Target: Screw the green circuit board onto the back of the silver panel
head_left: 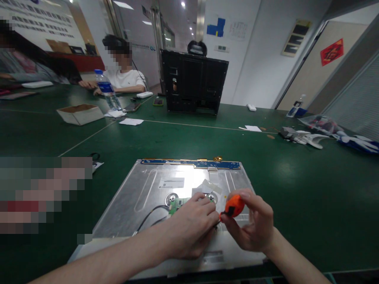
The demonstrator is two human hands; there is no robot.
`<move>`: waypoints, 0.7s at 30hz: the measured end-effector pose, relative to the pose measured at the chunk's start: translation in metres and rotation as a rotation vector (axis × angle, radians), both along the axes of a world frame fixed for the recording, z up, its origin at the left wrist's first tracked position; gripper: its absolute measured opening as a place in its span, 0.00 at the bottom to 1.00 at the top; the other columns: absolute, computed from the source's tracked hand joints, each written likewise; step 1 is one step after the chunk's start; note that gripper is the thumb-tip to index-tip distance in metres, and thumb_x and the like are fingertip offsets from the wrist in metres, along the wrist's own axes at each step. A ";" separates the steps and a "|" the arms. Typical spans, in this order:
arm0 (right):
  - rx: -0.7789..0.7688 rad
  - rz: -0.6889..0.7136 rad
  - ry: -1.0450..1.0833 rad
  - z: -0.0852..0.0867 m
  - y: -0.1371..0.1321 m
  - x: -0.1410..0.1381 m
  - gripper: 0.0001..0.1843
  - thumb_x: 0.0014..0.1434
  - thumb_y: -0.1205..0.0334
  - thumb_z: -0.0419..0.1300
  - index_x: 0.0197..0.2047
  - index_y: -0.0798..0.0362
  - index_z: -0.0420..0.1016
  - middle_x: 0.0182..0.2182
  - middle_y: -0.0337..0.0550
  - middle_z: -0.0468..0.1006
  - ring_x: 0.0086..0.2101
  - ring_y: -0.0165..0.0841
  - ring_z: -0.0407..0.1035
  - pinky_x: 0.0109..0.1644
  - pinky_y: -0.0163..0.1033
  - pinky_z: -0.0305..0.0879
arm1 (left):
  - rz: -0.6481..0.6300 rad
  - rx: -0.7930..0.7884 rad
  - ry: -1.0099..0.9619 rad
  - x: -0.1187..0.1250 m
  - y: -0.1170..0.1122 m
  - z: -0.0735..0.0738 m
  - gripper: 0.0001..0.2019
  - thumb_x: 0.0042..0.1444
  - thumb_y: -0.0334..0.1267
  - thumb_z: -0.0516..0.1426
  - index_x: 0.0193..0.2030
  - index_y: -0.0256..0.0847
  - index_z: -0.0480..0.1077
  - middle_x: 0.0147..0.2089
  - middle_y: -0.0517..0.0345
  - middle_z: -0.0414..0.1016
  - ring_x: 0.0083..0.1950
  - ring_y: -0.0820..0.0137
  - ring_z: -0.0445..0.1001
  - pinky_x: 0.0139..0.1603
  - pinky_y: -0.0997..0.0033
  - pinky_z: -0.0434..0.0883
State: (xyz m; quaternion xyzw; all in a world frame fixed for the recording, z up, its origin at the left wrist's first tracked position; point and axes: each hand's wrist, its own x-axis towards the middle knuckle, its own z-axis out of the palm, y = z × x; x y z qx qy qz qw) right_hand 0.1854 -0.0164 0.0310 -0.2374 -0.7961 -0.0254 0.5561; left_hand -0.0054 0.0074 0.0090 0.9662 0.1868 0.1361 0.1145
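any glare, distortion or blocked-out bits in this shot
Head view: bright white glare washes over the upper middle of the metal panel; head view: a softer sheen sits on the green table at right; head view: the door looks tilted, probably from lens distortion or head tilt; head view: coarse pixel blocks hide a patch at left.

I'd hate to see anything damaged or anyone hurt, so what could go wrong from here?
The screwdriver in the right hand works close to the left hand; a slip might jab it. A slip could also scratch the green board, partly hidden by the left hand. The left forearm reaches in near the black cable and might snag it.
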 end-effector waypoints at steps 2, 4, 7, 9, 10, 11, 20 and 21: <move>-0.013 0.012 0.017 -0.002 0.000 0.000 0.33 0.59 0.72 0.57 0.66 0.53 0.54 0.31 0.40 0.74 0.27 0.32 0.71 0.28 0.37 0.73 | -0.008 0.002 -0.009 0.000 0.001 -0.001 0.08 0.58 0.32 0.56 0.45 0.40 0.68 0.42 0.49 0.77 0.44 0.59 0.74 0.55 0.56 0.63; -0.018 0.018 0.023 -0.002 0.000 0.000 0.33 0.57 0.73 0.57 0.65 0.54 0.56 0.34 0.42 0.75 0.29 0.33 0.72 0.29 0.38 0.74 | -0.012 0.003 -0.009 -0.001 0.001 -0.002 0.09 0.58 0.32 0.57 0.46 0.40 0.68 0.42 0.49 0.77 0.43 0.59 0.73 0.55 0.56 0.62; -0.013 0.041 0.022 0.001 0.000 0.000 0.33 0.56 0.74 0.56 0.64 0.54 0.57 0.35 0.44 0.76 0.31 0.34 0.73 0.32 0.38 0.75 | -0.016 0.003 -0.003 -0.001 0.002 -0.003 0.11 0.57 0.32 0.57 0.47 0.40 0.68 0.42 0.49 0.77 0.43 0.59 0.73 0.55 0.55 0.62; 0.004 0.050 0.013 0.002 0.000 0.000 0.33 0.57 0.74 0.57 0.65 0.54 0.57 0.36 0.44 0.75 0.33 0.34 0.73 0.32 0.38 0.76 | -0.017 0.003 0.003 0.000 0.002 -0.003 0.09 0.56 0.32 0.58 0.45 0.40 0.67 0.42 0.50 0.76 0.44 0.58 0.73 0.55 0.56 0.62; 0.011 0.044 0.009 0.002 0.001 0.000 0.32 0.58 0.73 0.58 0.65 0.54 0.57 0.36 0.45 0.75 0.33 0.33 0.73 0.32 0.37 0.75 | -0.016 0.004 0.008 0.000 0.002 -0.003 0.09 0.56 0.32 0.58 0.44 0.40 0.67 0.42 0.50 0.76 0.44 0.58 0.73 0.55 0.56 0.62; 0.017 0.030 0.005 0.003 0.001 0.000 0.31 0.59 0.71 0.59 0.64 0.54 0.58 0.37 0.45 0.74 0.33 0.33 0.72 0.32 0.36 0.75 | -0.015 0.006 0.013 0.000 0.002 -0.003 0.08 0.56 0.32 0.58 0.43 0.41 0.68 0.42 0.50 0.76 0.45 0.58 0.73 0.55 0.56 0.63; 0.029 -0.105 -0.079 0.003 -0.002 0.002 0.26 0.65 0.64 0.60 0.64 0.51 0.64 0.34 0.43 0.75 0.28 0.31 0.72 0.27 0.33 0.74 | -0.004 0.017 0.000 0.000 0.000 0.000 0.05 0.59 0.31 0.56 0.42 0.40 0.68 0.41 0.50 0.76 0.44 0.59 0.73 0.56 0.55 0.63; 0.033 -0.097 -0.080 0.003 -0.002 0.002 0.27 0.64 0.65 0.60 0.65 0.52 0.62 0.34 0.43 0.77 0.29 0.32 0.73 0.28 0.34 0.75 | -0.005 0.015 -0.004 0.000 0.000 0.000 0.06 0.59 0.32 0.56 0.43 0.40 0.68 0.42 0.49 0.76 0.44 0.59 0.73 0.57 0.55 0.63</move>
